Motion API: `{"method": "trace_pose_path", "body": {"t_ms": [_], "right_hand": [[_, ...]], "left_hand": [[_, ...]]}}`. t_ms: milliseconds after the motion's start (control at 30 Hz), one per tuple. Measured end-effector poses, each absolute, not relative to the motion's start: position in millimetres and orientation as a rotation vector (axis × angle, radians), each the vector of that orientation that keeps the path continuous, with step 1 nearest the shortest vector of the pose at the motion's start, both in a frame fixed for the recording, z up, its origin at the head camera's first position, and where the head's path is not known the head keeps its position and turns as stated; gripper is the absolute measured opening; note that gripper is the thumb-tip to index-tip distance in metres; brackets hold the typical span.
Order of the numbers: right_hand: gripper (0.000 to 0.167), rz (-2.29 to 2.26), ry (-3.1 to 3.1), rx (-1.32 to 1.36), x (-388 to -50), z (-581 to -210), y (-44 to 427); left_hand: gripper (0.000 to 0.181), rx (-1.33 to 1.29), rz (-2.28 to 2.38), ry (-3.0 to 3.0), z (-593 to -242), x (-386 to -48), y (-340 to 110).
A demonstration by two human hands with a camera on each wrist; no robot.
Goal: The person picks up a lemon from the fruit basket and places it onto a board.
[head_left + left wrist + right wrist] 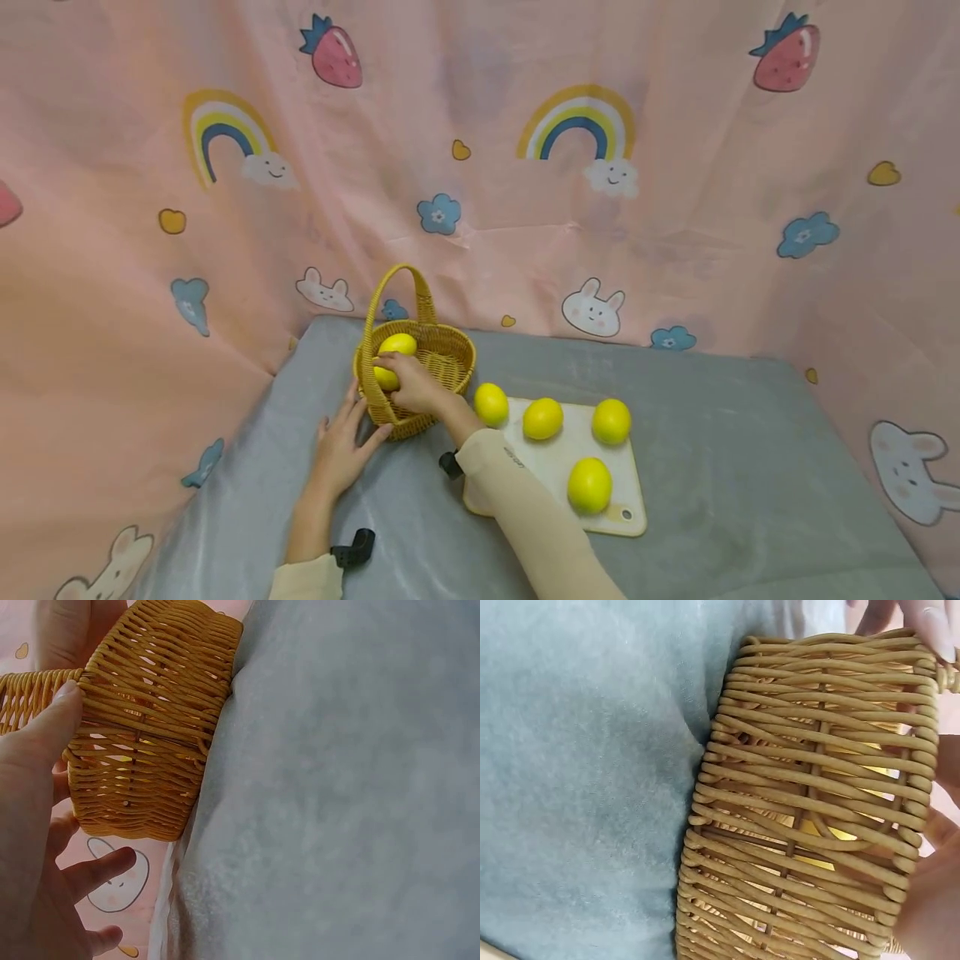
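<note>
A wicker basket (452, 377) with a tall arched handle stands at the left of the grey surface. My left hand (341, 450) holds its near left side; in the left wrist view the thumb (56, 724) presses near the handle's foot, while several fingers spread loosely. My right hand (415, 385) reaches over the rim into the basket and grips a lemon (386, 377). Just behind it, another lemon (397, 343) lies inside. In the right wrist view, the basket's woven wall (810, 795) hides most of the fruit and of that hand.
A white cutting board (536, 475) lies right of the basket. On it are lemons, one at the left corner (491, 405), others at the back (543, 418), back right (611, 422) and front (589, 485). A pink printed curtain (510, 275) hangs behind.
</note>
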State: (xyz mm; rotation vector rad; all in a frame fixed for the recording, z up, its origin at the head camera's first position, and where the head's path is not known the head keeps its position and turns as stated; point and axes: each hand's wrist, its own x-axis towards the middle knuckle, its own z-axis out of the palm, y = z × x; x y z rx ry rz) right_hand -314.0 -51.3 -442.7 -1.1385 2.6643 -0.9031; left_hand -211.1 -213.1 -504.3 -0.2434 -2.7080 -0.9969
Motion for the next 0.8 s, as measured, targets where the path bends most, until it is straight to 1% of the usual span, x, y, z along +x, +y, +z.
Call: {"method": "trace_pose_path", "body": {"t_ms": [133,400,633,800], "right_hand": [[0.066,-0.824,2.665,-1.116,-317.1,-444.6,-55.7],[0.064,-0.633,2.742,-1.091,-317.9,-447.1,-64.0],[0.060,-0.310,2.897,-0.986,-317.1,-447.5,-67.7],[0.059,-0.375,2.882,-0.978,-315.2,-449.1,-67.5]], "left_hand": [[0.067,-0.243,-0.993,-2.710,-503.4,-210.7,-212.5],[0.067,-0.230,-1.005,-2.699,-503.3,-210.1,-212.3],[0.066,-0.228,-1.011,-2.700,-504.6,-210.4,-212.9],[0.065,-0.238,-1.016,-2.693,-504.2,-210.2,-212.9]]}}
